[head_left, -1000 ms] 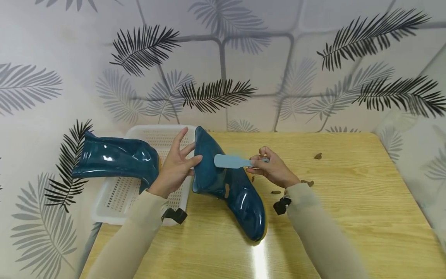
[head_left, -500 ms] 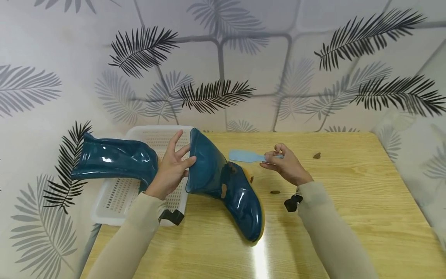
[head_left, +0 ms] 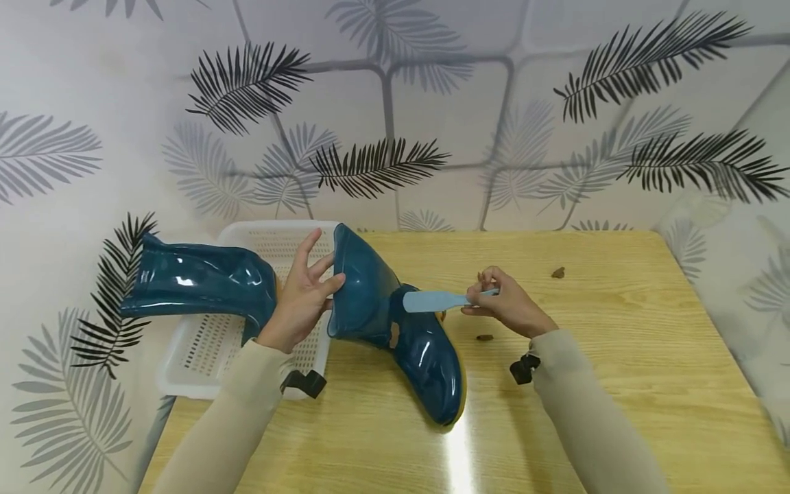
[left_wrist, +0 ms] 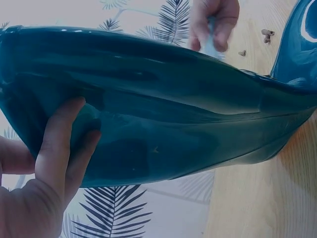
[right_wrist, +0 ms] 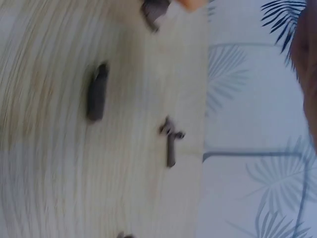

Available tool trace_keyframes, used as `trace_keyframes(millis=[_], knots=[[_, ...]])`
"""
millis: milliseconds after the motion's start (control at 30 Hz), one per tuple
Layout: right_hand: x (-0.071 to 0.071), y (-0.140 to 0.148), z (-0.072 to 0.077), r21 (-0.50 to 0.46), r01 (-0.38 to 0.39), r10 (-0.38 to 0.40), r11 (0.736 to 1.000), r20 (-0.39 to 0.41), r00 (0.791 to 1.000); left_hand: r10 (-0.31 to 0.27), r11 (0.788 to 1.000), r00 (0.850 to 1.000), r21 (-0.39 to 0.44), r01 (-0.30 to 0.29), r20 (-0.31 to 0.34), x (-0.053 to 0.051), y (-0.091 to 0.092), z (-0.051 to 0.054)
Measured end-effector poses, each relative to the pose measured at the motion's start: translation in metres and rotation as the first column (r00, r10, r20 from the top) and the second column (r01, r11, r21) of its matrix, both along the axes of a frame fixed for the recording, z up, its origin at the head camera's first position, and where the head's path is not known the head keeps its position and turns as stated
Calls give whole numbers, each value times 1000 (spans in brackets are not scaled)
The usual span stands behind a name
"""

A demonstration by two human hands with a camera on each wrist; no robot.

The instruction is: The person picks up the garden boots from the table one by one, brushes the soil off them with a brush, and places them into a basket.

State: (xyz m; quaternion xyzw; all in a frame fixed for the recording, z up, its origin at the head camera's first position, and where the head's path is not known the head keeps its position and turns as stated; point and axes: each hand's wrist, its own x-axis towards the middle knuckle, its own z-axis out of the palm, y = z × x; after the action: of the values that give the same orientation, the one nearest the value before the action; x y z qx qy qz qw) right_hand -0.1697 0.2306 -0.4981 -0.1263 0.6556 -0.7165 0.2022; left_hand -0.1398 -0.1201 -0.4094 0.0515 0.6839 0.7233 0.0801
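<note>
A glossy dark teal rain boot (head_left: pixel 364 295) lies with its shaft to the left and its toe toward the near side. My left hand (head_left: pixel 302 295) grips the shaft's open rim, the thumb in view on one side. In the left wrist view the fingers (left_wrist: pixel 57 144) lie along the shaft. With my right hand (head_left: pixel 506 302) I pinch the handle of a light-blue flat scraper (head_left: pixel 428 301). Its blade is over the boot's ankle; whether it touches is unclear. A brown patch (head_left: pixel 393 335) marks the ankle. In the right wrist view the scraper is not seen.
A second teal boot (head_left: pixel 204 278) lies across a white perforated basket (head_left: pixel 185 387) on the left. Small brown lumps (head_left: pixel 485 337) are scattered over the wooden table (head_left: pixel 617 384), one lump (head_left: pixel 558 272) farther back. A leaf-patterned wall covering (head_left: pixel 469 137) rises behind the table.
My right hand moved right, lifting the scraper off the shaft area past the boot, then brought the blade nearer over the ankle. The left hand and boot shifted slightly left.
</note>
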Motion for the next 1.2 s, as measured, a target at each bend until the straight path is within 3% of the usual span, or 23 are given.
trace_keyframes(millis=[100, 233, 433, 533, 800, 900, 1033, 1200], knots=[[3, -7, 5, -86, -117, 116, 989, -17, 993, -5, 1000, 1000, 22, 5, -5, 0, 3, 1], [4, -20, 3, -57, -204, 201, 977, -51, 978, -11, 999, 1000, 45, 11, -13, 1, 6, 1], [4, -21, -12, 63, -165, 164, 984, 22, 986, 3, 1000, 1000, 18, -3, 6, 3, 5, 0], [7, -15, -14, 91, -155, 154, 984, 16, 988, 22, 1000, 1000, 9, -22, 7, 3, 3, 0], [5, -32, 10, 57, -246, 251, 968, -103, 962, 30, 998, 1000, 49, -30, -2, 1, 7, 2], [3, -39, 9, 74, -229, 236, 971, -97, 967, 23, 998, 1000, 62, -23, 3, 2, 9, 3], [2, -34, -2, 107, -175, 182, 979, -59, 982, 22, 997, 1000, 69, -23, 22, 4, 10, 2], [2, -22, -1, 118, -200, 209, 973, -69, 975, 43, 996, 999, 75, -46, 33, 4, 7, 2]])
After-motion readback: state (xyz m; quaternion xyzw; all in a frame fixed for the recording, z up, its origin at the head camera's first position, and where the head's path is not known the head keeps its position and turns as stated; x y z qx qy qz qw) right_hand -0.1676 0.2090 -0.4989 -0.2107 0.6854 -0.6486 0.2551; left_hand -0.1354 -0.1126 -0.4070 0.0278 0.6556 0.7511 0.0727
